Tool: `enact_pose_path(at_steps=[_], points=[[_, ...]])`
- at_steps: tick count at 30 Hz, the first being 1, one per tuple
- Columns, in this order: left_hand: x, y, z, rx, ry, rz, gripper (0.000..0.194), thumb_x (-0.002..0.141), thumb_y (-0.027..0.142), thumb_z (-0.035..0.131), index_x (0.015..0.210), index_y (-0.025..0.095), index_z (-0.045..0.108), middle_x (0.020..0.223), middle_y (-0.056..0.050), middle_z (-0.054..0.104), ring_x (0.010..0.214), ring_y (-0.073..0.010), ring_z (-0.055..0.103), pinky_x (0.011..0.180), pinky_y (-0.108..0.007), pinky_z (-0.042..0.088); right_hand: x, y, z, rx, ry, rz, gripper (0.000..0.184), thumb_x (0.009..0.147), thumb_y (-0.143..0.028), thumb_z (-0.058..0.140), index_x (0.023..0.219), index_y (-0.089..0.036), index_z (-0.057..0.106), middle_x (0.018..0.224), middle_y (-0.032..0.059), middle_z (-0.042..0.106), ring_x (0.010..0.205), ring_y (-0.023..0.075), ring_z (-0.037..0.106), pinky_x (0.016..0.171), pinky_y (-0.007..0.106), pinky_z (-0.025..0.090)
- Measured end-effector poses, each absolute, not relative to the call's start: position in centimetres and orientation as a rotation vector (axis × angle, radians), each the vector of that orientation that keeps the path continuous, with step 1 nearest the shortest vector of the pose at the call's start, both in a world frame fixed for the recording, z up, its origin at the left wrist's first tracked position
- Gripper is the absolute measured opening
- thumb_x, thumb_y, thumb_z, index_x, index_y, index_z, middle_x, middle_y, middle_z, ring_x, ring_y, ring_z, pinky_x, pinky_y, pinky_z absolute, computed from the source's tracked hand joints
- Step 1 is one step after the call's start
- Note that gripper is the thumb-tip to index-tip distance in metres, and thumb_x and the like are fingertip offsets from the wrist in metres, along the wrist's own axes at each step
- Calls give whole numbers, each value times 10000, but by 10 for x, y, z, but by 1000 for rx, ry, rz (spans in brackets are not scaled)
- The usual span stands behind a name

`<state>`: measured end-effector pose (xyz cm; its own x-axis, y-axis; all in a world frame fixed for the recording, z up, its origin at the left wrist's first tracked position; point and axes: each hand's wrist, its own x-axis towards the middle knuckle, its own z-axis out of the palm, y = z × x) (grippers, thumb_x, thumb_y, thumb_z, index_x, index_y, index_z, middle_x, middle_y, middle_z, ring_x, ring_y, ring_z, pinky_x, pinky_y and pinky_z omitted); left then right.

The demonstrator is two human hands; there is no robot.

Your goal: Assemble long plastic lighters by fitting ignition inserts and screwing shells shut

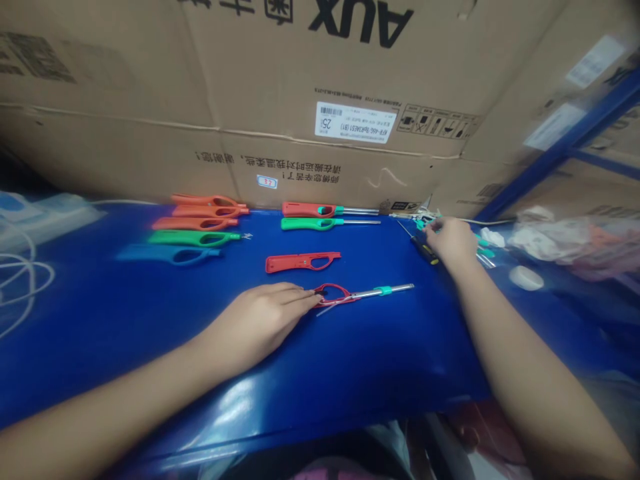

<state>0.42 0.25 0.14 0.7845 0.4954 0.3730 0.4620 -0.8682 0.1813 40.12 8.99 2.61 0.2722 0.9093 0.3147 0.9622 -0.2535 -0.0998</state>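
One screwdriver (427, 251) beside right hand (453, 244), grip unclear; red lighter (364, 294) in left hand (270, 311), shell (287, 263) beyond.

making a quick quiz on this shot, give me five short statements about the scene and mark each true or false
1. The left hand touches a red lighter with a metal tube. True.
2. The screwdriver lies beside the left hand. False: it lies beside the right hand.
3. The blue handle lies nearer the person than the green handle beside it. True.
4. The AUX lettering is upright. False: it is upside down.
5. The loose red shell is in the right hand. False: it lies on the blue tabletop.
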Motion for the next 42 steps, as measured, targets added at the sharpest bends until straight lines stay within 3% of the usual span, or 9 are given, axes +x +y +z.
enact_pose_path(at_steps=[2,6,8,11,20,28,42], points=[[4,2,0,2840,818,644,333,1033,209,466,1317,180,636,1240,-68,723,1091,-226,705,925,-396,606,387,86,32,-2140,-1830,-224,180,911,-256,557,914,-150,703,997,163,714,968,284,665,842,372,491],[6,4,-1,2718,897,649,305,1016,208,505,1282,183,652,1239,-74,718,1116,-230,684,978,-400,576,344,65,39,-1711,-2259,82,147,915,-342,633,876,-214,692,977,39,704,899,169,645,842,261,492],[7,5,0,2664,906,639,296,1008,201,519,1271,190,654,1232,-73,714,1121,-229,673,990,-401,563,322,50,39,-1268,-2485,319,146,959,-298,576,903,-194,661,967,52,671,876,165,620,828,279,482],[9,5,2,2593,903,636,284,998,178,528,1250,186,659,1197,-71,705,1105,-213,658,982,-374,553,296,29,36,-1117,-2634,440,125,1001,-235,503,953,-201,613,975,41,634,872,160,589,789,283,460],[11,4,3,2464,915,649,280,983,146,530,1223,194,666,1138,-70,635,1049,-177,615,962,-317,517,276,17,29,-1137,-2828,267,159,1026,-224,443,951,-182,577,933,43,610,806,173,563,708,297,419],[14,2,4,2382,943,603,258,975,163,520,1204,168,639,1155,-98,587,1100,-211,583,991,-366,505,271,14,24,-1058,-2809,246,180,1038,-248,443,969,-179,594,960,42,621,830,167,578,684,285,409],[15,3,3,2277,956,567,299,948,190,553,1238,159,619,1103,-83,570,979,-195,600,907,-356,531,268,10,22,-856,-2811,119,218,1030,-224,423,927,-173,608,917,68,643,793,180,552,688,298,418]])
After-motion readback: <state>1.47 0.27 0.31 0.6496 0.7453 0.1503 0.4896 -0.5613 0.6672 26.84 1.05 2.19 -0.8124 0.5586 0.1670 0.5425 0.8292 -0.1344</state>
